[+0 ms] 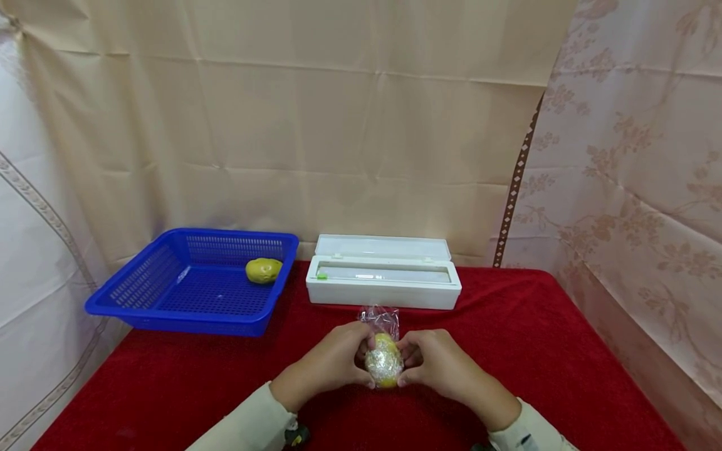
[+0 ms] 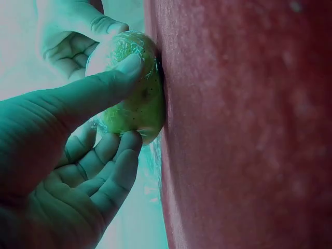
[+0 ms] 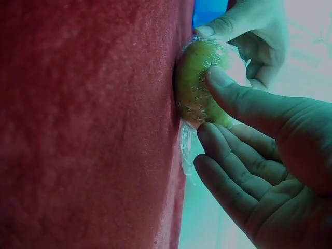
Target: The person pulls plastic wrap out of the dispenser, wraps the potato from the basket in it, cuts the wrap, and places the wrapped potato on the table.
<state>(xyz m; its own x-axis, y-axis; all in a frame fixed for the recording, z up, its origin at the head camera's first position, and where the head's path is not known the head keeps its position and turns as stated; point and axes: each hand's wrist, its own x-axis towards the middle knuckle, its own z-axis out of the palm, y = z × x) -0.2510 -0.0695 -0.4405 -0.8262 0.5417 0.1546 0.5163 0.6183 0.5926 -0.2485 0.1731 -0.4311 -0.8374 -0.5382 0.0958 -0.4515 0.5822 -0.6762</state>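
A person's left hand and right hand clasp an oval yellow fruit wrapped in clear plastic film from either side, thumbs and fingertips closed on its flanks, low above the near part of a bench covered in plush red cloth. The fruit's long axis runs away from the person, one rounded end facing the body and the other pointing toward a long white box at the back. From that far end, a loose, crinkled tail of film reaches toward the box's front wall. The fruit sits between the two hands, to the right of the left hand and to the left of the right hand, with both thumbs toward its near end and the fingers farther along its sides. The wrist views show its underside right by the red cloth. The box stands with its translucent lid raised behind it. To the left, a blue plastic basket holds a second yellow fruit against its right side.
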